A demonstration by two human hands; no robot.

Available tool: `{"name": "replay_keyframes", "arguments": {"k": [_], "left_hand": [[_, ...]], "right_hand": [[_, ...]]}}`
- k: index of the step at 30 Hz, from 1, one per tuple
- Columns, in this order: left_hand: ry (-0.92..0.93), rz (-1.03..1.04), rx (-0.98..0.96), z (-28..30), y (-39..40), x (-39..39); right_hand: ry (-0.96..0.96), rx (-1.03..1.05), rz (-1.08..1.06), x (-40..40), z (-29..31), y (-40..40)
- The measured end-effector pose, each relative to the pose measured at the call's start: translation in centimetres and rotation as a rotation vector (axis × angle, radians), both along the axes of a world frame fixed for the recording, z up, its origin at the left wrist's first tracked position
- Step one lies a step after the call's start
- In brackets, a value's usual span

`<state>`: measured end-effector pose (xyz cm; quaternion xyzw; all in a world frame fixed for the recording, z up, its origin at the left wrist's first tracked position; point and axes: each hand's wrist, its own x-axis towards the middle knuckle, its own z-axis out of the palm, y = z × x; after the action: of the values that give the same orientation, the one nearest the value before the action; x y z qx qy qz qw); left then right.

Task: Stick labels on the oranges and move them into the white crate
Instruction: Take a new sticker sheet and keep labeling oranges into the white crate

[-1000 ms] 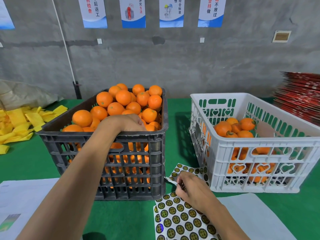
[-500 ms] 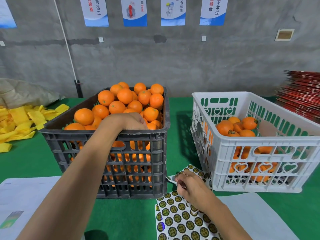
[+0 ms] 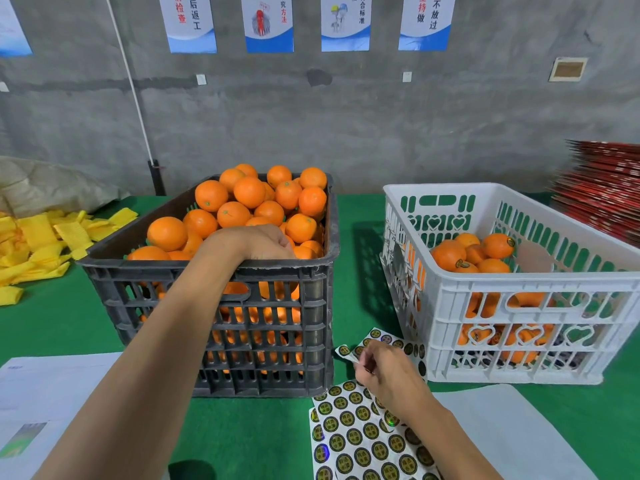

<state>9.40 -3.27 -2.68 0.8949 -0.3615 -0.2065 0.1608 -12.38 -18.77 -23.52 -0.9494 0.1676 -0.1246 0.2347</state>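
A dark grey crate (image 3: 322,271) heaped with oranges (image 3: 249,192) stands at the centre. My left hand (image 3: 263,242) reaches over its front rim, fingers curled down among the oranges; what they hold is hidden. To the right, the white crate (image 3: 540,282) holds several labelled oranges (image 3: 450,254). In front lies a sheet of round black-and-gold labels (image 3: 356,434). My right hand (image 3: 384,372) pinches the curled-up far end of the label sheet, just left of the white crate's front corner.
Yellow foam sleeves (image 3: 38,237) are piled at the left on the green table (image 3: 360,216). White paper sheets lie at the front left (image 3: 52,386) and front right (image 3: 512,431). A red stack (image 3: 602,188) sits at the far right. A concrete wall with posters is behind.
My right hand has lifted the sheet's far end slightly. My left hand stays in the dark crate. The view has shifted a little.
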Motion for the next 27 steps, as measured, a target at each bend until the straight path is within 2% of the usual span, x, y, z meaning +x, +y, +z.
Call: {"name": "replay_keyframes", "arguments": {"k": [6, 10, 14, 19, 24, 27], "left_hand": [[0.006, 0.001, -0.012, -0.1, 0.0, 0.1], [0.010, 0.003, -0.016, -0.1, 0.0, 0.0], [0.005, 0.005, -0.020, 0.0, 0.1, -0.2], [-0.004, -0.005, -0.012, -0.1, 0.0, -0.1], [-0.003, -0.009, -0.007, 0.0, 0.0, 0.0], [-0.001, -0.003, -0.008, -0.1, -0.2, 0.2]], "right_hand": [[-0.039, 0.008, -0.029, 0.3, -0.4, -0.3], [-0.029, -0.144, -0.067, 0.4, -0.8, -0.2], [-0.029, -0.329, 0.021, 0.4, -1.1, -0.2], [0.082, -0.243, 0.031, 0.2, -0.4, -0.1], [0.198, -0.248, 0.045, 0.1, 0.7, -0.1], [0.168, -0.113, 0.065, -0.1, 1.1, -0.2]]}}
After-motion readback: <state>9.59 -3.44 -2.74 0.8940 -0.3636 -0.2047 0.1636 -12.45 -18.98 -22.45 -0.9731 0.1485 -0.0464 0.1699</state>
